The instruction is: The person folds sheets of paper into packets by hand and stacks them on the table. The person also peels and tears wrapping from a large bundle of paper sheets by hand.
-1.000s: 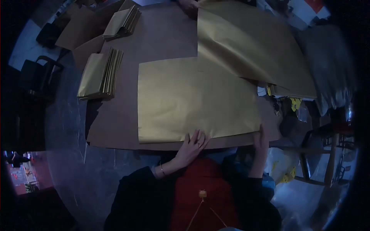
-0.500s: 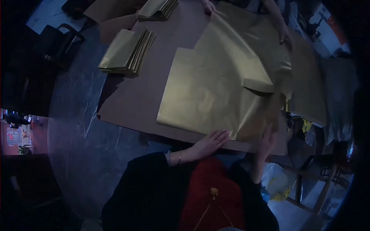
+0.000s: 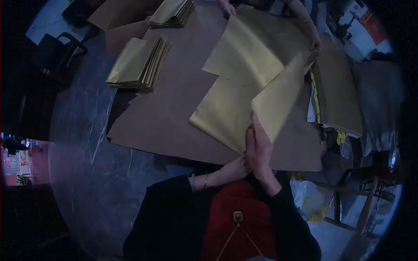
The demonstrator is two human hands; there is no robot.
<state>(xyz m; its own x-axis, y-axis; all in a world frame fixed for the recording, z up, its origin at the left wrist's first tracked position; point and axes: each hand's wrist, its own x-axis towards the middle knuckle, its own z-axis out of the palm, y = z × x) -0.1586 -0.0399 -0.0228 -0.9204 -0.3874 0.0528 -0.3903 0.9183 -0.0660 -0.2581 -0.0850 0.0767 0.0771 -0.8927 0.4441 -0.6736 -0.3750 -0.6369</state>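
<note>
A large gold paper sheet (image 3: pixel 226 102) lies on the brown board, with its right part folded over into a raised flap (image 3: pixel 281 98). My right hand (image 3: pixel 260 148) lies along the flap's near-left edge, fingers stretched out and touching the paper. Crossed under it at the sheet's near corner is my left hand (image 3: pixel 235 170); its fingers are hidden behind my right hand. Across the table, another person's hand (image 3: pixel 226 8) is at the sheet's far-left corner. That person's other hand (image 3: pixel 315 42) touches the far-right edge.
Two stacks of folded gold paper, a nearer stack (image 3: pixel 137 63) and a farther stack (image 3: pixel 171 13), sit to the left on the brown board (image 3: pixel 152 126). A thick brown stack (image 3: pixel 337 87) with torn yellow edges stands right. A wooden chair (image 3: pixel 368 202) and plastic bag (image 3: pixel 310 198) are at lower right.
My right hand has moved left, beside my left hand, and the sheet's right part has folded over leftward. The other person's right-side hand has shifted slightly.
</note>
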